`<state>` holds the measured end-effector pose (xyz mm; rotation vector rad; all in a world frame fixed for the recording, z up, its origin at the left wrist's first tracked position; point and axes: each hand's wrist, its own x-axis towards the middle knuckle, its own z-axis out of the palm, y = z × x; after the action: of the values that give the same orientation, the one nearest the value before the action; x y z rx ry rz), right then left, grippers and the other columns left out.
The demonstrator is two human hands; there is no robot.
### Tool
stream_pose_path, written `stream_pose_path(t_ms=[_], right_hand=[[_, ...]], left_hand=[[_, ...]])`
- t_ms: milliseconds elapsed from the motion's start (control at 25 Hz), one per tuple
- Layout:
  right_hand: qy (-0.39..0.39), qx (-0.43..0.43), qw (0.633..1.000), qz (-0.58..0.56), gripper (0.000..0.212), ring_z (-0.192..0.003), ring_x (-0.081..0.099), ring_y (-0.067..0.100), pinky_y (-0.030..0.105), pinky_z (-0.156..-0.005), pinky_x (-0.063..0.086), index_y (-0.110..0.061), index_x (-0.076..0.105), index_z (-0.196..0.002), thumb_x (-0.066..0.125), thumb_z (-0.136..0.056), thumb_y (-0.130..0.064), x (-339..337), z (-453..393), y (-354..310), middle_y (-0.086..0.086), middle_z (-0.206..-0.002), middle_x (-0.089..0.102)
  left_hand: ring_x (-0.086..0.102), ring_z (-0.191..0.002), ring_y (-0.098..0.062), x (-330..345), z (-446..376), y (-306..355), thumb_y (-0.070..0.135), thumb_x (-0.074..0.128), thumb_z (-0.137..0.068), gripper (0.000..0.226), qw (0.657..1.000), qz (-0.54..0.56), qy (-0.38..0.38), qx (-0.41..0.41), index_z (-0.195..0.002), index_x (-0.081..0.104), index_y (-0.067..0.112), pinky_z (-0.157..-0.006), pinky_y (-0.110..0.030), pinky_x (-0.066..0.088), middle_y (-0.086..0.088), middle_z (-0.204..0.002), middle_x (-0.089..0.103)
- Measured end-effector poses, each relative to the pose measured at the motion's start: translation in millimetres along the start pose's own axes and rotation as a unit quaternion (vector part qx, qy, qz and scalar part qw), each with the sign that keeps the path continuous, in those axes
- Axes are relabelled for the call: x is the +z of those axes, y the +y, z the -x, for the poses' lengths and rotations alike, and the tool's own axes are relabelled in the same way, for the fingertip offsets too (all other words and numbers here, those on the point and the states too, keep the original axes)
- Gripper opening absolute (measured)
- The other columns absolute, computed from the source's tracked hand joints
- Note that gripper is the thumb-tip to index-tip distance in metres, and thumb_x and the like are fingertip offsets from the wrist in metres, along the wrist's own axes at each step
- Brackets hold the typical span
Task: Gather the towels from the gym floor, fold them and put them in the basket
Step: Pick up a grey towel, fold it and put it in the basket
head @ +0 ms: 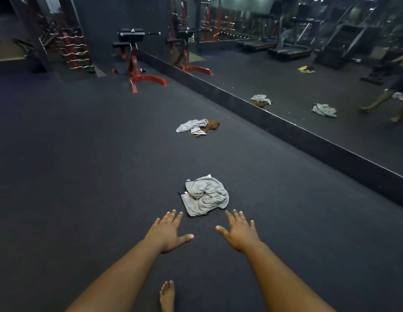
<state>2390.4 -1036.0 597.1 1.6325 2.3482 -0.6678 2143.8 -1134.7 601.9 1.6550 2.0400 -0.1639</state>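
A rack of bars [76, 52] stands far off at ten o'clock. A red and black bench machine [137, 61] stands at eleven o'clock, near the wall. The dark gym floor [83, 165] fills most of the view.

The left hand [167, 233] reaches out low at six o'clock. Its grip is open, with the fingers spread flat, and it holds nothing. A bare foot [167, 296] shows at the very bottom, between the two arms.

A crumpled grey towel [206, 195] lies on the floor at the middle, just past the fingertips of both hands. Neither hand touches it. Farther away at twelve o'clock, another grey towel [192, 126] lies partly over a brown towel [211, 126].

The right hand [240, 233] reaches out beside the left one. Its grip is open too, fingers spread, with nothing in it.

A long mirror [308, 75] runs along the wall from one to three o'clock. It shows towels, treadmills and a person's legs.
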Motion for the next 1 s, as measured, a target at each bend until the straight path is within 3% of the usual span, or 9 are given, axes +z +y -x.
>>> stream_pose_path(t_ms=[200,560,760,880,1000], right_hand=[[-0.01,0.019,1.0,-0.013,0.083,-0.157,-0.006,0.021,0.055,-0.125,0.001,-0.029,0.005,-0.162,0.029,-0.096,-0.073,-36.4,-131.5,-37.4,0.0,-0.171,-0.002],[-0.025,0.024,0.998,-0.046,0.081,-0.157,-0.005,0.021,0.056,-0.124,0.003,-0.03,0.011,-0.161,0.033,-0.096,-0.073,-85.0,-331.9,-66.4,0.0,-0.171,0.001],[-0.068,0.025,0.996,-0.06,0.08,-0.157,-0.003,0.021,0.055,-0.123,0.003,-0.031,0.012,-0.161,0.032,-0.096,-0.073,-71.6,-475.3,-37.5,-0.001,-0.17,0.003],[-0.108,0.043,0.99,-0.075,0.078,-0.157,0.001,0.023,0.056,-0.123,0.006,-0.031,0.014,-0.161,0.033,-0.096,-0.071,-46.3,-563.6,-11.8,0.0,-0.17,0.006],[-0.138,0.052,0.986,-0.073,0.076,-0.156,0.004,0.022,0.053,-0.122,0.009,-0.029,0.016,-0.16,0.032,-0.098,-0.07,-9.6,-634.8,14.2,0.001,-0.17,0.01]], left_hand=[[-0.002,-0.158,-0.021,-66.2,-130.5,-43.4,0.09,0.028,-0.081,0.111,1.0,0.004,-0.025,0.012,-0.163,-0.003,0.024,-0.127,-0.045,0.006,-0.003,-0.171,-0.006],[-0.001,-0.158,-0.022,-161.7,-321.1,-89.5,0.082,0.038,-0.089,0.102,0.997,-0.008,-0.067,0.033,-0.163,-0.002,0.024,-0.127,-0.046,0.006,-0.005,-0.171,-0.004],[-0.001,-0.158,-0.022,-161.1,-460.1,-105.4,0.086,0.032,-0.085,0.107,0.994,0.007,-0.109,0.004,-0.163,-0.003,0.023,-0.127,-0.046,0.007,-0.005,-0.171,-0.005],[0.0,-0.158,-0.022,-143.3,-548.4,-111.1,0.095,0.015,-0.066,0.123,0.99,0.022,-0.136,-0.025,-0.163,-0.002,0.023,-0.127,-0.045,0.006,-0.005,-0.171,-0.005],[0.0,-0.158,-0.022,-106.6,-629.2,-118.4,0.089,0.028,-0.081,0.11,0.983,0.028,-0.175,-0.042,-0.163,-0.001,0.022,-0.127,-0.044,0.007,-0.005,-0.171,-0.004]])
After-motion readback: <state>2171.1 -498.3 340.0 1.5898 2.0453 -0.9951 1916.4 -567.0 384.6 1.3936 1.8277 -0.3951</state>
